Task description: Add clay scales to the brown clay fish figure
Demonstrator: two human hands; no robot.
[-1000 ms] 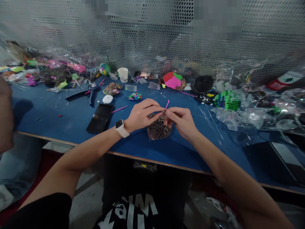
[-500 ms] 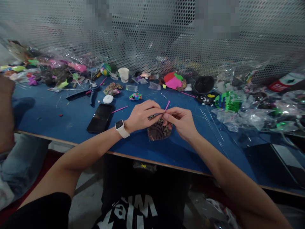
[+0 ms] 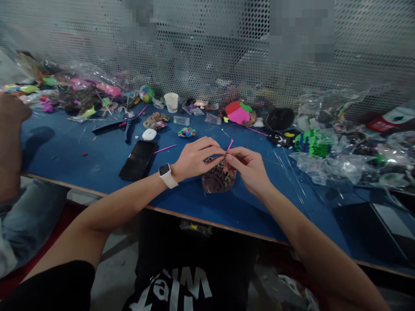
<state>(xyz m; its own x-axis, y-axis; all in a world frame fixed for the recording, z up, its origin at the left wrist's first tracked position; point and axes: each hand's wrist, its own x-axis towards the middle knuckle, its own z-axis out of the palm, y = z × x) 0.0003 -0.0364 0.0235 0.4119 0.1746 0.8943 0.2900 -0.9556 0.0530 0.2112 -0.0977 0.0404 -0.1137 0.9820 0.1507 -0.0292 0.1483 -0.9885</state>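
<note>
A dark brown patterned piece (image 3: 218, 179) rests on the blue table under my fingers. My left hand (image 3: 197, 159), with a watch on its wrist, reaches over the piece's upper left, thumb and fingertips pinched together at its top. My right hand (image 3: 249, 167) meets those fingertips from the right, also in a pinch; whatever lies between the fingers is too small to make out. A pink stick (image 3: 230, 144) pokes up just behind the right fingertips, its lower end hidden.
A black phone (image 3: 138, 160), a white oval case (image 3: 149, 134) and dark blue cutters (image 3: 128, 127) lie left. A white cup (image 3: 171, 102) and colourful clay (image 3: 239, 113) stand behind. Plastic bags (image 3: 343, 160) crowd the right. Another person's arm (image 3: 11, 142) rests at far left.
The view has shifted slightly. My left fingertips have closed down onto the right ones, and the small dark bit seen between the left fingers is no longer visible.
</note>
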